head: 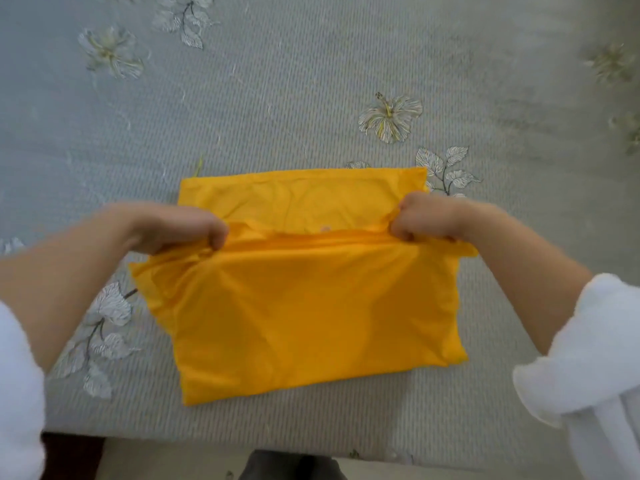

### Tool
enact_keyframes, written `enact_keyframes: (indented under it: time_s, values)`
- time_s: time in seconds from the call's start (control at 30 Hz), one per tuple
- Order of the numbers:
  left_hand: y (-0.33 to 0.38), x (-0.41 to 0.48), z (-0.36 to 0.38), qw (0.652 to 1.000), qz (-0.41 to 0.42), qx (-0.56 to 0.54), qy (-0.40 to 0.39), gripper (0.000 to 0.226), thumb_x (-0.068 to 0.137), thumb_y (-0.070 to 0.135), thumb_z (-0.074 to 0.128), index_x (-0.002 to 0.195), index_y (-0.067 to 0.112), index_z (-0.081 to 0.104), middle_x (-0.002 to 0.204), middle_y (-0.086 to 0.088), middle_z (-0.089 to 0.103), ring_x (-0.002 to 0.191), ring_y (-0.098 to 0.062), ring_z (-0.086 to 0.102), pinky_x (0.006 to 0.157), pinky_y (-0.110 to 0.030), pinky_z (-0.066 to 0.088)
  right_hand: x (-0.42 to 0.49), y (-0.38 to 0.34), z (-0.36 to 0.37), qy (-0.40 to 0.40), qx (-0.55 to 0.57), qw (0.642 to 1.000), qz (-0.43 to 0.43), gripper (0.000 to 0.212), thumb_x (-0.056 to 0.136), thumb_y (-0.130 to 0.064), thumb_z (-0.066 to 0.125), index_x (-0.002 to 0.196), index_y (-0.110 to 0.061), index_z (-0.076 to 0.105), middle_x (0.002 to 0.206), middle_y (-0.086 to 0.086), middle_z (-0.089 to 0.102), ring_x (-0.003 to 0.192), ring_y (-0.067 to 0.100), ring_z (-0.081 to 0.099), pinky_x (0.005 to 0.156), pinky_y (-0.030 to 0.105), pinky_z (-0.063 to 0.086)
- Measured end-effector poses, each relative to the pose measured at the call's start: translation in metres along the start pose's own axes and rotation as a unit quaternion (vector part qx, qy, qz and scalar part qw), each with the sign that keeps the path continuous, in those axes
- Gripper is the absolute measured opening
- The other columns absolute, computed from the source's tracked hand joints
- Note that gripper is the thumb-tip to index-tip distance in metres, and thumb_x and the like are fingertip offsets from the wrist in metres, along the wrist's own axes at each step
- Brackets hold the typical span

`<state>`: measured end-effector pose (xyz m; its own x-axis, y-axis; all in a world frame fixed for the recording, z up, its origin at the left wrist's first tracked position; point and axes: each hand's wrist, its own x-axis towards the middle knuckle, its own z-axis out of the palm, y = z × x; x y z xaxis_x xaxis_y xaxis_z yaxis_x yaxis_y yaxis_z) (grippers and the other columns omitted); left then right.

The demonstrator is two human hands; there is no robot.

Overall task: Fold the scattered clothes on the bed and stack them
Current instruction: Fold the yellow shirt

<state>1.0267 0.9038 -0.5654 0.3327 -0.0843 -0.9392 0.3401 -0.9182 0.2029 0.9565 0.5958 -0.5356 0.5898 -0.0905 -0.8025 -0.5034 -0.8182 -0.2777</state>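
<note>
An orange-yellow garment lies partly folded on the bed, near its front edge. Its near half is doubled over, with the folded edge running across the middle and the far part still flat behind it. My left hand grips the left end of that folded edge with curled fingers. My right hand grips the right end the same way. Both hands hold the fold slightly lifted above the lower layer.
The bed is covered by a grey-blue sheet printed with pale flowers, stretching far beyond the garment. The bed's front edge runs just below the garment. White sleeves cover both forearms at the frame's sides.
</note>
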Motion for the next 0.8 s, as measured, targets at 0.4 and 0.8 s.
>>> enact_keyframes:
  time_s: [0.4, 0.8]
  values:
    - [-0.067, 0.041, 0.085, 0.848, 0.124, -0.158, 0.491, 0.058, 0.08, 0.036, 0.048, 0.129, 0.005, 0.045, 0.131, -0.02, 0.046, 0.123, -0.035, 0.037, 0.103, -0.046, 0.027, 0.028, 0.078, 0.102, 0.395, 0.227, 0.89, 0.037, 0.039, 0.088, -0.015, 0.059, 0.125, -0.009, 0.052, 0.121, 0.007, 0.053, 0.113, 0.024, 0.05, 0.093, 0.034, 0.038]
    - [-0.102, 0.007, 0.203, 0.842, -0.061, -0.261, 0.469, 0.038, 0.092, 0.034, 0.055, 0.123, 0.013, 0.049, 0.116, -0.008, 0.054, 0.123, -0.032, 0.035, 0.102, -0.053, 0.027, -0.013, 0.154, 0.144, 0.235, 0.271, 0.928, 0.098, 0.02, 0.077, -0.028, 0.075, 0.078, -0.014, 0.061, 0.092, 0.015, 0.051, 0.083, 0.026, 0.049, 0.07, 0.033, 0.037]
